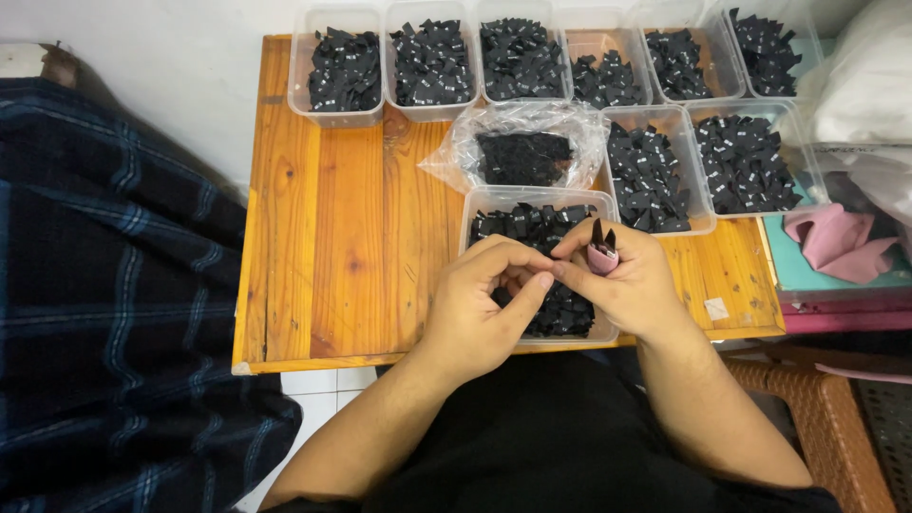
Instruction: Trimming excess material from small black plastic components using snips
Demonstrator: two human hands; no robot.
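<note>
Nearest the camera, both hands meet over the near edge of the wooden counter (342, 237). The left hand (480, 309) is curled, thumb and forefinger drawn together on something small and dark that the fingers hide, so what it pinches cannot be told for sure. The right hand (627, 285) is closed around a small pink piece (601, 258) with black label ends sticking up from it, touching the left hand's fingertips.

Directly beneath the hands sits a clear plastic tub (532, 199) filled with folded black labels. Just beyond it lies a crumpled clear bag (513, 142) holding more black pieces, and to its right stand two more tubs of labels (703, 171). Along the far edge runs a row of similar tubs (541, 57). To the right lies pink fabric (841, 242); at left hangs a dark plaid cloth (104, 285).
</note>
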